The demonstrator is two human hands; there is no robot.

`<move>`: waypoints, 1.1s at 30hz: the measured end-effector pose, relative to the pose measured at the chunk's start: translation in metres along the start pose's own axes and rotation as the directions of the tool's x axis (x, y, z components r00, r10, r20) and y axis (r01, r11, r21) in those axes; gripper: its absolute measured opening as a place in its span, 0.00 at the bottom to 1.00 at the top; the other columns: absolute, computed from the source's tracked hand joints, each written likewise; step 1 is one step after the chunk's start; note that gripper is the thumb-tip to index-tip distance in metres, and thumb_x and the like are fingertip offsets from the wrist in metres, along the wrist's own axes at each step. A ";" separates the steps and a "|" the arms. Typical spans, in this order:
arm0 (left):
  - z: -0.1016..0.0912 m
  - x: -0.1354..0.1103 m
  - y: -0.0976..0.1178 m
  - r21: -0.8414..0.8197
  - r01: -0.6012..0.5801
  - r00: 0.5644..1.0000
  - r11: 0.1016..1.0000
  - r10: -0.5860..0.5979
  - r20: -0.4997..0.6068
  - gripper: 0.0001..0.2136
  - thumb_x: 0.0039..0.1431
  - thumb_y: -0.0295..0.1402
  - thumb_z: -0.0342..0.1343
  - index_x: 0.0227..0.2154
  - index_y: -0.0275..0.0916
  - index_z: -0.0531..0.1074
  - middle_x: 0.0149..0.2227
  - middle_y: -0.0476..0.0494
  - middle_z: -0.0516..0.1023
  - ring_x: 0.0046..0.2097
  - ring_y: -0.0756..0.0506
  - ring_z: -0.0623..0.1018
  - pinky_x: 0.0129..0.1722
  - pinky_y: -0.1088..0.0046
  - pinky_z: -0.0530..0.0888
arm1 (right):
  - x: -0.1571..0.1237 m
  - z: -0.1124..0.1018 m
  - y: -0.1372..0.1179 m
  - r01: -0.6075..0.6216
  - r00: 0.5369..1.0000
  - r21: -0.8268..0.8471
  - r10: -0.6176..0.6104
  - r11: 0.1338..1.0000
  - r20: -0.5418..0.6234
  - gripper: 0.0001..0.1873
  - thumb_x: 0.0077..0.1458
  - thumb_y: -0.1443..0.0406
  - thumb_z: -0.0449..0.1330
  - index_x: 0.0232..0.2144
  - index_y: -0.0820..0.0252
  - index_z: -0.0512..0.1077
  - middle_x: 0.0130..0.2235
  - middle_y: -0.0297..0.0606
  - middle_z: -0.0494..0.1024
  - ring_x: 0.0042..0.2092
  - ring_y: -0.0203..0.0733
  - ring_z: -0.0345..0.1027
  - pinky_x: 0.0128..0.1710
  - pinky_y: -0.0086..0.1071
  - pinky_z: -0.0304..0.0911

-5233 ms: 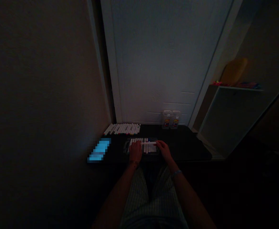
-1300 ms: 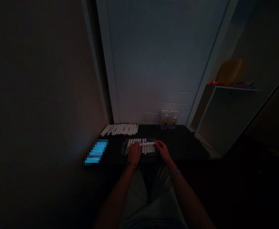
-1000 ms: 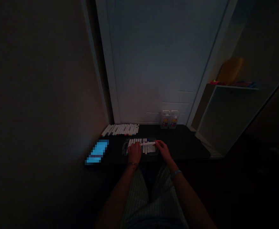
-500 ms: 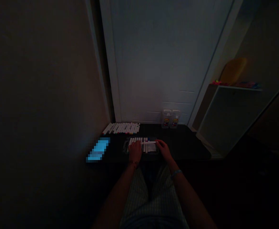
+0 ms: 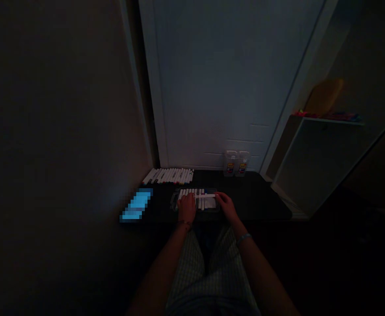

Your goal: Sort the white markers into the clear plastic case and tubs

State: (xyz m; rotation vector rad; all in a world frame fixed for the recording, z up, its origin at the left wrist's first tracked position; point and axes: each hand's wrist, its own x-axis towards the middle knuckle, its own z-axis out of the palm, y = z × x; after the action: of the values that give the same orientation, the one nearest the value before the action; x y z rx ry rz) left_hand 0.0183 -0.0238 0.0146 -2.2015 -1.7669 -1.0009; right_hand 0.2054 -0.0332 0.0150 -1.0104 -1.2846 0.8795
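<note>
Currently right hand point(image 5: 226, 205) pinches white marker point(image 5: 207, 196) by one end over clear case point(image 5: 174, 201), left hand point(image 5: 186, 208) grip unclear at other end; slack pinch could drop it.

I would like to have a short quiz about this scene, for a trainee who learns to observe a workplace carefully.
1. True or false: the two labelled containers stand at the near edge of the black table.

2. Choose one. Between the left hand and the right hand, how does the white marker lie, relative to the markers in the clear case?
A) parallel to them
B) crosswise over them
C) underneath them

3. Fill in: the row of loose markers lies toward the far ____ corner of the table.

Key: 1. False; they stand at the far edge. 2. B. 3. left.
</note>
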 end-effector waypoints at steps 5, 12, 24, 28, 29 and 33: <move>-0.001 0.001 -0.001 0.009 0.045 0.999 0.999 -0.045 -0.019 0.13 0.63 0.31 0.37 0.39 0.37 0.67 0.35 0.40 0.72 0.41 0.43 0.69 0.41 0.66 0.60 | -0.001 0.002 0.001 0.025 1.000 -0.065 -0.024 0.998 0.012 0.19 0.49 0.51 0.56 0.35 0.58 0.73 0.37 0.38 0.76 0.40 0.44 0.67 0.40 0.34 0.62; 0.003 0.001 -0.002 0.047 0.036 0.999 0.998 -0.034 -0.026 0.12 0.63 0.30 0.38 0.37 0.36 0.67 0.34 0.40 0.72 0.40 0.43 0.70 0.41 0.66 0.61 | -0.002 0.004 0.000 0.061 0.998 -0.113 -0.063 0.992 -0.010 0.20 0.49 0.49 0.55 0.32 0.58 0.72 0.31 0.36 0.74 0.36 0.42 0.67 0.36 0.32 0.61; -0.002 0.000 0.000 -0.019 0.035 0.997 0.999 -0.036 -0.063 0.13 0.64 0.32 0.36 0.36 0.38 0.67 0.33 0.42 0.73 0.37 0.44 0.71 0.39 0.67 0.62 | -0.003 0.005 0.000 0.081 0.996 -0.135 -0.084 0.988 -0.017 0.19 0.50 0.48 0.53 0.26 0.56 0.71 0.28 0.35 0.73 0.33 0.43 0.66 0.32 0.31 0.60; 0.003 0.000 -0.005 -0.046 0.015 0.995 0.999 -0.019 -0.094 0.12 0.63 0.32 0.38 0.38 0.39 0.66 0.34 0.42 0.73 0.38 0.45 0.71 0.40 0.67 0.62 | -0.001 0.005 0.007 0.072 0.997 -0.117 -0.071 0.991 0.016 0.17 0.51 0.51 0.54 0.29 0.56 0.72 0.30 0.36 0.74 0.34 0.43 0.66 0.33 0.31 0.61; 0.003 0.001 -0.005 -0.047 0.005 0.996 0.999 -0.009 -0.086 0.12 0.63 0.33 0.38 0.39 0.39 0.66 0.35 0.42 0.73 0.38 0.45 0.71 0.40 0.67 0.62 | -0.001 0.006 0.008 0.067 0.998 -0.113 -0.065 0.991 0.015 0.16 0.51 0.51 0.54 0.30 0.56 0.72 0.31 0.36 0.74 0.35 0.44 0.67 0.33 0.31 0.61; -0.003 0.002 -0.001 -0.040 0.035 0.999 0.999 -0.036 -0.030 0.12 0.62 0.34 0.39 0.37 0.38 0.68 0.35 0.42 0.74 0.38 0.44 0.71 0.40 0.66 0.62 | 0.000 0.008 0.005 0.064 0.993 -0.073 -0.071 0.995 -0.099 0.17 0.51 0.52 0.54 0.33 0.57 0.72 0.35 0.37 0.75 0.38 0.43 0.67 0.36 0.31 0.62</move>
State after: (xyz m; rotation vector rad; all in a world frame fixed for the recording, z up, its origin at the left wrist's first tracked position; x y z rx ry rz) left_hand 0.0166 -0.0236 0.0175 -2.1731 -1.7939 -1.0799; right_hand 0.1978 -0.0306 0.0099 -1.0473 -1.2628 0.7275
